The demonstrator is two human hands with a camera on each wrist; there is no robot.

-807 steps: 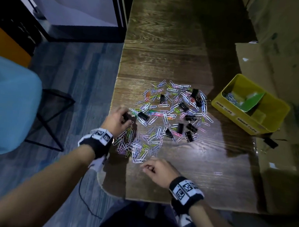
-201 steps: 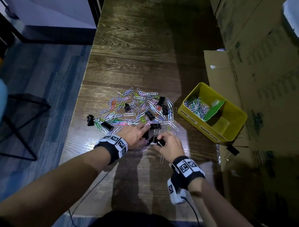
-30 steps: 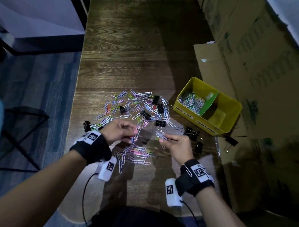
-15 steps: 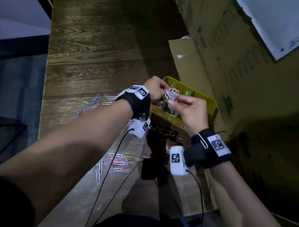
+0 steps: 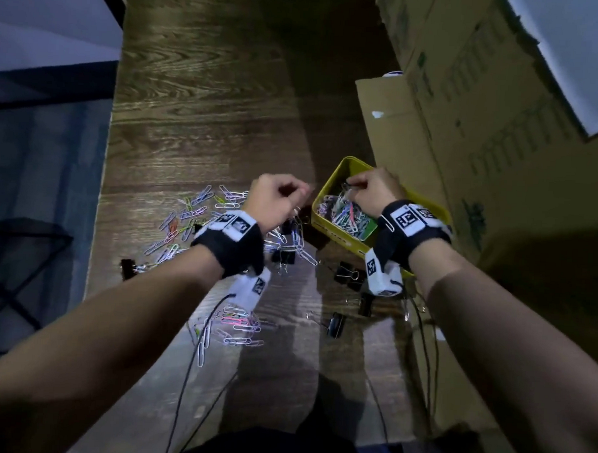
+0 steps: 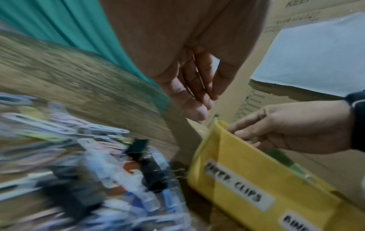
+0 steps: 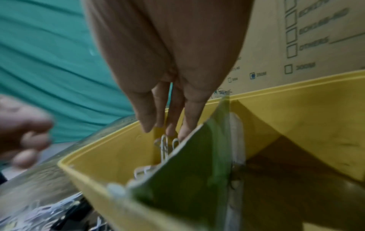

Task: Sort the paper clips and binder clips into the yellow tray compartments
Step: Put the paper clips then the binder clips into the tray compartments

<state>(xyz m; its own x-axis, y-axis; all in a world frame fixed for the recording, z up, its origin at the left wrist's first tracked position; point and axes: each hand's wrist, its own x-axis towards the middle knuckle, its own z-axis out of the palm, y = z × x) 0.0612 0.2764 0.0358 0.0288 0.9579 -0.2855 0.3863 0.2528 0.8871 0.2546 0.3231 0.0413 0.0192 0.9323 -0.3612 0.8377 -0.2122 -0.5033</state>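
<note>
The yellow tray [image 5: 335, 229] stands at the table's right, with a heap of coloured paper clips [image 5: 342, 213] in its left compartment, labelled for paper clips [image 6: 233, 186]. My right hand [image 5: 371, 191] reaches down into that compartment beside the green divider [image 7: 187, 164], fingers pointing down and pinching a few paper clips [image 7: 165, 146]. My left hand [image 5: 275, 198] hovers just left of the tray above the loose clips, fingers loosely bent and empty [image 6: 199, 109]. Loose paper clips [image 5: 188, 214] and black binder clips [image 5: 347, 274] lie on the table.
Tall cardboard boxes [image 5: 482, 148] stand right behind and beside the tray. A small group of paper clips [image 5: 238, 326] lies near the front, one binder clip [image 5: 128, 266] by the table's left edge. Black wrist-camera cables [image 5: 196, 358] hang across the front.
Half a second ago both hands held a bunch of paper clips over the tray. Now the left hand has drawn back left, empty, and the right hand has dipped into the compartment.
</note>
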